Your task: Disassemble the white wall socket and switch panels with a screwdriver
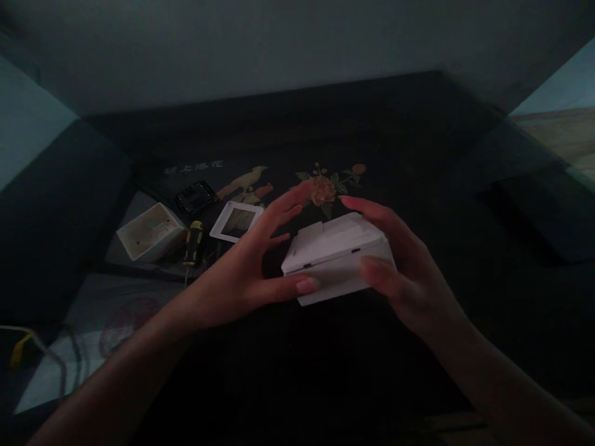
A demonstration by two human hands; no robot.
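Note:
A white plastic box [337,254], shaped like a surface-mount wall switch box with a cover, sits tilted between my hands. A seam with two small dark slots runs along its near side. My left hand [260,260] has its thumb pressed on the near left face; its upper fingers spread out past the left end. My right hand [400,260] grips the right end, thumb on the near face and index finger stretched along the far side. The undersides of the box and the remaining fingers are hidden.
Left on the dark glossy table [441,167] lie an open white mounting box [153,232], a yellow-and-black screwdriver [193,243], a black plastic part [195,196] and a white square frame [218,226]. A cable with a yellow piece [19,350] is at lower left.

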